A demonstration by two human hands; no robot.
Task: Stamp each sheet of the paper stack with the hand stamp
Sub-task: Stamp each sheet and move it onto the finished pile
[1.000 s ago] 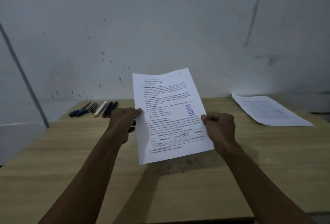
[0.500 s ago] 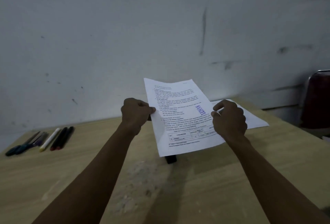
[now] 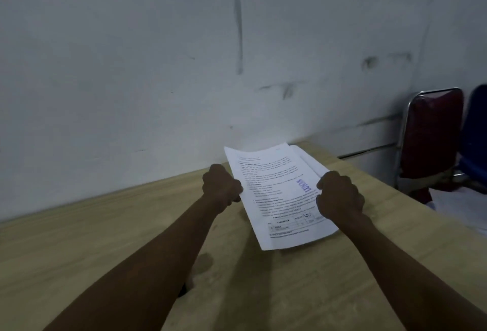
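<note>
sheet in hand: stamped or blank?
Stamped. The sheet carries a blue stamp mark near its right edge, beside the right hand.

The tabletop lies bare to the left of the left forearm, and a bare strip runs between the two forearms up to the held sheet. The wall closes the far side along the tabletop's far edge. At far right, the paper pile under the sheet occupies that corner. Beyond the right edge stand a red chair and a blue chair.
</note>
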